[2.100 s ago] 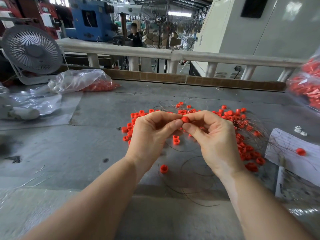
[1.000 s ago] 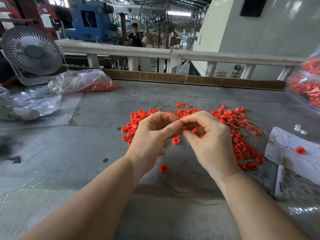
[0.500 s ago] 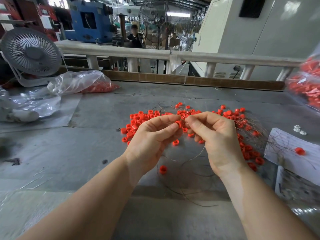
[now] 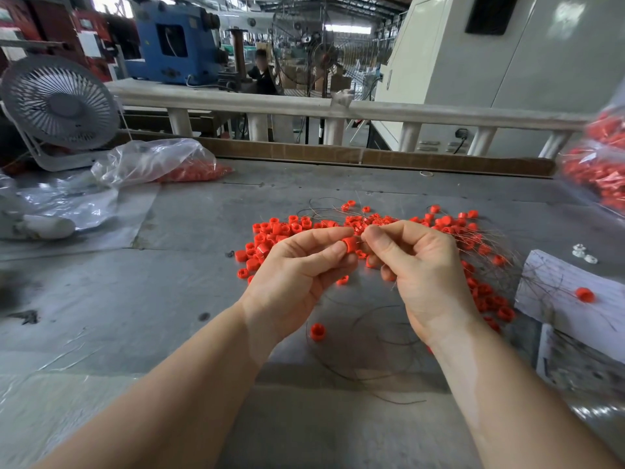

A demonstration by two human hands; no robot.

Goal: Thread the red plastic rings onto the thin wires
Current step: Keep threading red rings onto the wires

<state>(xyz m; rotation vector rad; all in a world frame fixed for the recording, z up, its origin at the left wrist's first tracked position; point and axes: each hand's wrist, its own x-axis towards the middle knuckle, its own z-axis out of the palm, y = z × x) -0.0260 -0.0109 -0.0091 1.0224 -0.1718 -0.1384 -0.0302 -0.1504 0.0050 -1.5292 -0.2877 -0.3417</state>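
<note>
head: left hand (image 4: 297, 269) pinches red ring (image 4: 349, 244).

Both forearms are bare from the lower edge of the picture up to the wrists, with no sleeve, cuff or glove showing. The left hand (image 4: 297, 275) and the right hand (image 4: 422, 275) wear no ring, watch, band or bracelet. The fingernails that show are short and unpainted.
</note>
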